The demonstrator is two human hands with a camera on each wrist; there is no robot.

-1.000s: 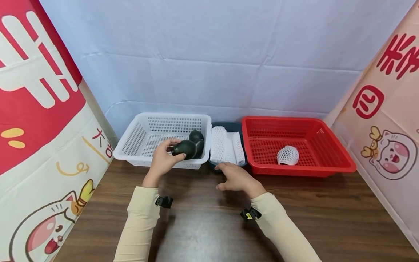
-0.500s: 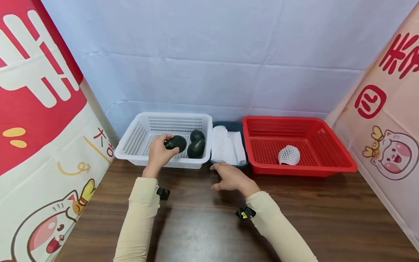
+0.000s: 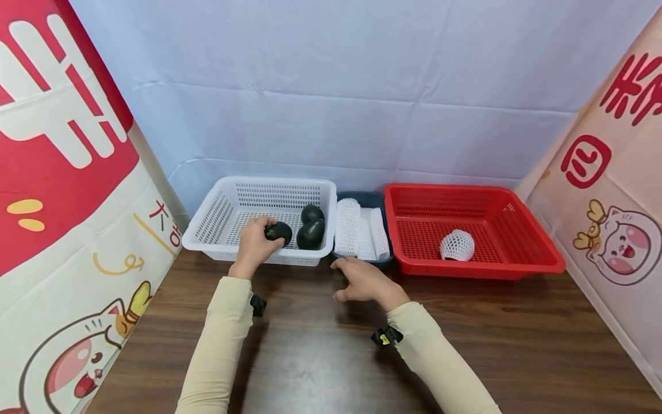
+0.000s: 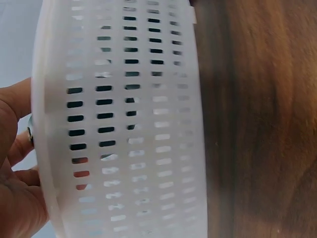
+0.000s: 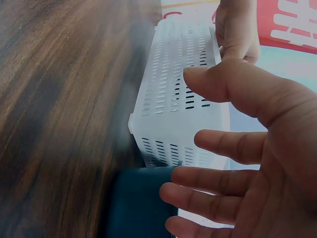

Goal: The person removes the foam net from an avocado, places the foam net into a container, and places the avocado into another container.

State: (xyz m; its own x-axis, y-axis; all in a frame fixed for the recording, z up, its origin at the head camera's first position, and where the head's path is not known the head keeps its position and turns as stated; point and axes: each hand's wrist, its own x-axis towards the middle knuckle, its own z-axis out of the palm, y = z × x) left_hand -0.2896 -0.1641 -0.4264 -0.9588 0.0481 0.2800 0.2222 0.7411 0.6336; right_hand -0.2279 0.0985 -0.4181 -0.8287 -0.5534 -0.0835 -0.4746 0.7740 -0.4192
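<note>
Head view: the left hand [image 3: 256, 241] pinches a dark green fruit [image 3: 280, 232] between thumb and fingers, inside the white basket [image 3: 276, 182]; two similar fruits [image 3: 311, 233] lie right of those fingers. The right hand [image 3: 365, 281] (fingers spread) is beside the blue basket [image 3: 369, 199].

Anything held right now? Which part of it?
Left hand grips a dark green fruit, thumb on near side, fingers toward far side. Right hand holds nothing.

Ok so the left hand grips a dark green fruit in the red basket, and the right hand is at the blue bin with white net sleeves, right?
Wrong basket colour: the head view shows the left hand gripping the dark green fruit in the white basket. The right hand is at the blue bin, yes.
</note>
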